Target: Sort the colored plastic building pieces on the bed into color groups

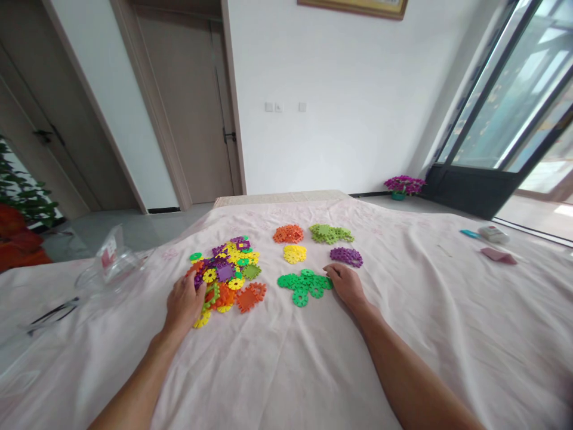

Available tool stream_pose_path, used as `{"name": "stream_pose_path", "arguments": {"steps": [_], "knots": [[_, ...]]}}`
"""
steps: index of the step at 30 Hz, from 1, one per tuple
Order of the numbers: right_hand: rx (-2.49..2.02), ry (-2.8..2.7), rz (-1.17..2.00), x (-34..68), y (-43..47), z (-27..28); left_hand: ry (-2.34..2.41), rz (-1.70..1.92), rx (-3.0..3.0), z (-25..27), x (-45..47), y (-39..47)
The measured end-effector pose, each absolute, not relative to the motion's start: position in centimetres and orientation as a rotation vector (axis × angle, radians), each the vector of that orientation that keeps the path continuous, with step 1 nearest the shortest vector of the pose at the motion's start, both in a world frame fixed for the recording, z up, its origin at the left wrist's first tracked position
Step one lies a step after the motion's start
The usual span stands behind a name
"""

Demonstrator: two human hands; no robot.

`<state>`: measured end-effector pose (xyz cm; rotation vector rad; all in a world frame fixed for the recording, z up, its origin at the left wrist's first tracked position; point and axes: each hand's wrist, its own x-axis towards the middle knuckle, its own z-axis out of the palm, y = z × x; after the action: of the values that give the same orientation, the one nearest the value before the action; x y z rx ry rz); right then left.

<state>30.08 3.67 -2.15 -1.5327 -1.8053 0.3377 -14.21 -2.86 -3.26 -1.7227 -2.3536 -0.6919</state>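
Observation:
My left hand (184, 300) rests at the left edge of a mixed pile of plastic building pieces (225, 273) in purple, yellow, orange and green. Its thumb is apart from the fingers, whose tips reach the pieces. My right hand (347, 282) is closed, with curled fingers at the right end of a group of green snowflake discs (301, 285); anything in its grip is hidden. Behind that group lie yellow discs (295, 254) and purple pieces (346, 257). Farther back are orange pieces (289, 233) and light green pieces (331, 233). Orange square pieces (249, 298) lie beside the mixed pile.
A pale pink cloth (277, 370) with folds covers the table. Clear plastic packaging (110, 263) and a pair of glasses (54, 313) lie at the left. On the right are a white packet (493, 234), a blue item (470, 233) and a pink piece (498, 256).

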Motion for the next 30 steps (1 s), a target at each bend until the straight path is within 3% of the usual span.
{"name": "stream_pose_path", "arguments": {"steps": [13, 21, 30], "knots": [[-1.405, -1.743, 0.489, 29.6, 3.3, -1.8, -2.311, -0.767, -1.763, -3.3, -14.1, -3.3], [-1.449, -1.683, 0.341, 29.7, 3.4, -2.0, -2.339, -0.909, -1.824, -2.9, -14.1, -3.7], [-1.482, -1.431, -0.011, 31.8, 4.6, -2.3, -2.302, -1.440, -1.662, -3.4, -15.3, -3.2]]}}
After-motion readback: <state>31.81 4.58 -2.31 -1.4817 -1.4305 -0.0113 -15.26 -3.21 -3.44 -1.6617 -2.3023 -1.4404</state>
